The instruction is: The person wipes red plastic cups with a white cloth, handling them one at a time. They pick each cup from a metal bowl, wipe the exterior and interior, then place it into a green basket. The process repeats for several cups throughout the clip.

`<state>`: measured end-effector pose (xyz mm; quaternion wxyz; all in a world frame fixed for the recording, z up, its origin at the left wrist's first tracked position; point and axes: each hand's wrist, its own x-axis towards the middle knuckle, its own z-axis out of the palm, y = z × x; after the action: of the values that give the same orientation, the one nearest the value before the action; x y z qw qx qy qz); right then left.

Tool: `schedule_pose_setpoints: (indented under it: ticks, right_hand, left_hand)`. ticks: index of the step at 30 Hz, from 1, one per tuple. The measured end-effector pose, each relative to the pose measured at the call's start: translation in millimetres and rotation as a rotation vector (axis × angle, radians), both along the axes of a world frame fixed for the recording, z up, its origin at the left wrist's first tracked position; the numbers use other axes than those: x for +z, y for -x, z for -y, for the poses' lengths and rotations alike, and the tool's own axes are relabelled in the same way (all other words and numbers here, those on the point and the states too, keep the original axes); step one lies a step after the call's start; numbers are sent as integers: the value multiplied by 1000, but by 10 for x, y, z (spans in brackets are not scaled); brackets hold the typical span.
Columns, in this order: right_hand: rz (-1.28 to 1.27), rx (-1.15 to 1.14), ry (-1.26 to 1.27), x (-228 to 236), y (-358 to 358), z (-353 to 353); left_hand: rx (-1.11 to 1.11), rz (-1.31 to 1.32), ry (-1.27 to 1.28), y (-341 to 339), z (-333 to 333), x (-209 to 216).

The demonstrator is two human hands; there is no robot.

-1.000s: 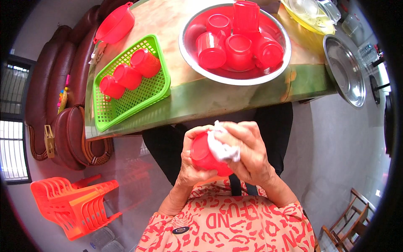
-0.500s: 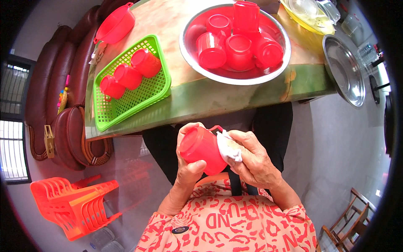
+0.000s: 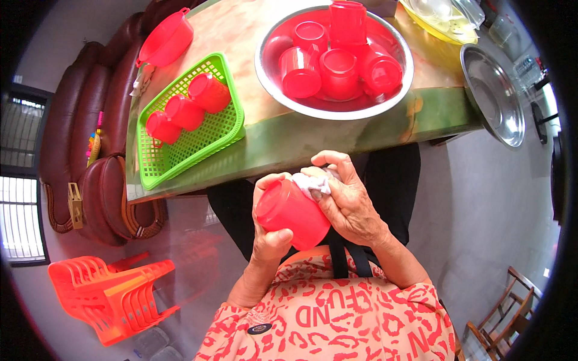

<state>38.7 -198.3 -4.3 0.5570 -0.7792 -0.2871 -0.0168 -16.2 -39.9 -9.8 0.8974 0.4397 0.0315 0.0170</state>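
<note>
My left hand [image 3: 269, 234] is wrapped round a red plastic mug [image 3: 293, 212], held tilted in front of my lap below the table edge. In my right hand [image 3: 351, 201] is a crumpled white cloth [image 3: 313, 183], pinched by the fingers and pressed to the mug's upper side. The mug's handle is hidden behind the cloth and fingers. On the table, a green plastic basket [image 3: 226, 132] holds three red mugs [image 3: 185, 112] in a row. Several more red mugs [image 3: 339, 71] sit in a wide steel basin [image 3: 337, 114] at the table's middle.
A red plastic bowl [image 3: 168, 39] stands at the table's far left, and a yellow basket [image 3: 430, 25] with clear items at the far right. A steel lid or tray [image 3: 490, 99] leans at the right edge. Orange chairs [image 3: 117, 301] and a brown sofa [image 3: 75, 114] are left.
My right hand has shifted the cloth up and left, from the mug's right side by the handle to its upper side. The left hand keeps its hold on the mug.
</note>
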Motion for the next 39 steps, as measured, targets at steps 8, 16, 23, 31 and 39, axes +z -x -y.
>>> schedule_pose_setpoints:
  ticks: [8,16,23,31,39]
  right_hand:
    - [-63,22,-104,-16,230,92]
    - [238,-17,-79,134,521,-111]
    - [204,-266,-109,54,329,-92]
    - [72,-119,-217,37,272,-9]
    - [77,-310,-247,-58,337,1]
  left_hand:
    - [104,-4,-26,-66,54,16]
    - [222,-229,-58,34,-41,-253]
    - [138,-222,52,-45,116,-39]
    - [107,-123,103,-37,44,-107]
    - [27,-9,227,-56,80,-71]
